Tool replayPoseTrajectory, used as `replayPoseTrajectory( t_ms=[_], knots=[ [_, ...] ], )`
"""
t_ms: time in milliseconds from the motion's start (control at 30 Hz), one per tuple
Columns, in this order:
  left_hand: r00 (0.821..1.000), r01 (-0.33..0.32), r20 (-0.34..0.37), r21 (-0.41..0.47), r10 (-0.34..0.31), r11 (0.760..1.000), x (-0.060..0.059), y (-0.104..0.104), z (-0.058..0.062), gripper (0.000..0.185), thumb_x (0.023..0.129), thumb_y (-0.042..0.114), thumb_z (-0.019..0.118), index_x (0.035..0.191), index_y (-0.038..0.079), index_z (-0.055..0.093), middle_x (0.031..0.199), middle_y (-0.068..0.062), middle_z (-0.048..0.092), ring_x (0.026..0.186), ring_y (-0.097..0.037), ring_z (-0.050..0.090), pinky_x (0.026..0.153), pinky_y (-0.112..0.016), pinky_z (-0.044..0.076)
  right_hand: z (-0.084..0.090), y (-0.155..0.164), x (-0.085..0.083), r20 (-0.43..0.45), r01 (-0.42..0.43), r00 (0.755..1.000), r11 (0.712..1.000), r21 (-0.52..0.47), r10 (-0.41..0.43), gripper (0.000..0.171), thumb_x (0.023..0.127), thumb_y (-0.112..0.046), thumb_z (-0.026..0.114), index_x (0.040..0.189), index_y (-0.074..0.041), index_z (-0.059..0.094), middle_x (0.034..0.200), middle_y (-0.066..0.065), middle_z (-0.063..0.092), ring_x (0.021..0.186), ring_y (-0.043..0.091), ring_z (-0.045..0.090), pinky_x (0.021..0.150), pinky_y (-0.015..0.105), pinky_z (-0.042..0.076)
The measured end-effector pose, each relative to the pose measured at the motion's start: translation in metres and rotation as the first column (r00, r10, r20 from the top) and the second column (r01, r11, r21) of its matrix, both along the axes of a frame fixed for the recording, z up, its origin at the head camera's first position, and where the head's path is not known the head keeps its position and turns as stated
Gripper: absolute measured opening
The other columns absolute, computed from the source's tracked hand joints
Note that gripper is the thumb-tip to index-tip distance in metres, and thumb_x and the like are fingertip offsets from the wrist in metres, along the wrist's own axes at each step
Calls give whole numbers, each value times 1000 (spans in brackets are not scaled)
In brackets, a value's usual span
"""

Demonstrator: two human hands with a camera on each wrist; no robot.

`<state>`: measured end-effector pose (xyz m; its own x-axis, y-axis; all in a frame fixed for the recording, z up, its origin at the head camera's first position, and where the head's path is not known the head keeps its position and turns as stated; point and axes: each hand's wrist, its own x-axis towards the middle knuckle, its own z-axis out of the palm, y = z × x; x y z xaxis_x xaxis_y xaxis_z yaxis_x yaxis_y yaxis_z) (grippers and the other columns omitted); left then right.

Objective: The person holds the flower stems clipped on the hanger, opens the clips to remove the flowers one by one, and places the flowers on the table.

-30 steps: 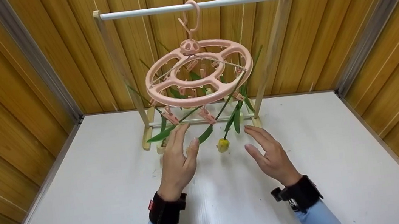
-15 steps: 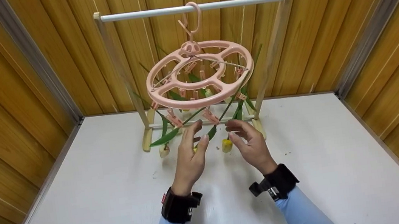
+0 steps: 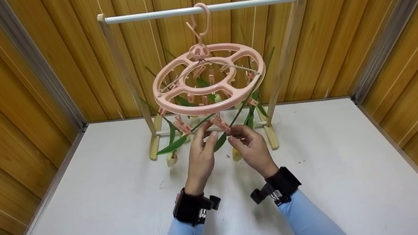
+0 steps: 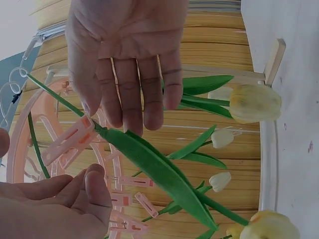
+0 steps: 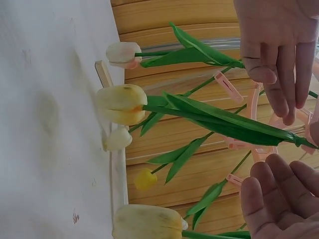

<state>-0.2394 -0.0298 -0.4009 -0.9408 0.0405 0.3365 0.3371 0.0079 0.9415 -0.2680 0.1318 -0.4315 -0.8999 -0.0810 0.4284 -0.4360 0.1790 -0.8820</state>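
A pink round clip hanger (image 3: 175,105) hangs by its hook from the white rail (image 3: 148,16) of a wooden stand. Several tulips hang head-down from its clips. Both hands meet under the front clip (image 3: 220,124). My left hand (image 3: 206,135) has nearly straight fingers that touch the green leaf (image 4: 154,172) just below that clip (image 4: 67,142). My right hand (image 3: 235,134) hovers loosely curled beside the clip and holds nothing. A yellow bloom (image 3: 236,155) is partly hidden behind it. In the right wrist view the leaf (image 5: 224,122) runs to a pale yellow bloom (image 5: 122,104).
The stand's feet (image 3: 153,146) rest on a white table (image 3: 104,210) near the back. Wood-panelled walls (image 3: 11,98) close in on three sides. Another pale tulip (image 3: 171,159) hangs low at the left, and more white blooms (image 4: 222,138) hang behind.
Both hands rose and came together from wide apart over the table to the hanger's front clip. The right hand now covers part of the yellow bloom.
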Motion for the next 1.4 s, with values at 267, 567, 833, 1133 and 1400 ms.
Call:
replayPoseTrajectory(
  t_ms=[267,567,833,1133,1400],
  knots=[
    [998,63,11,146,-65,987,-9,4,7,42,108,12,48,146,-5,47,139,-23,56,129,-33,53,112,-48,41,3,-8,-2,-1,-8,1000,1000,24,8,23,97,-5,70,119,3,69,112,17,72,102,27,67,82,25,52],
    [994,100,18,247,-108,964,-8,5,8,46,109,9,47,152,-3,39,130,-20,56,115,-21,57,100,-41,50,2,-10,1,-46,-25,999,998,57,28,17,96,-4,71,112,1,72,107,15,73,101,29,69,83,29,53],
    [997,66,21,220,-72,973,-8,4,7,43,109,10,48,149,-2,45,119,-13,57,109,-17,56,93,-31,47,-2,-11,4,-100,-22,995,996,85,30,19,96,-5,72,114,-2,75,109,10,75,100,23,69,83,33,55],
    [999,50,2,196,-52,979,-9,3,5,41,108,9,49,149,2,51,125,-17,59,107,-19,57,90,-33,49,-6,-13,6,-155,-39,986,993,109,56,21,96,-5,71,117,-3,75,106,10,77,97,22,71,81,33,56],
    [994,108,-35,221,-102,969,-7,2,2,43,109,10,47,151,1,48,121,-17,61,106,-20,61,89,-34,49,-9,-10,8,-165,-41,984,993,110,59,21,98,-5,69,117,-5,76,104,7,77,94,16,70,83,32,54]
  ],
)
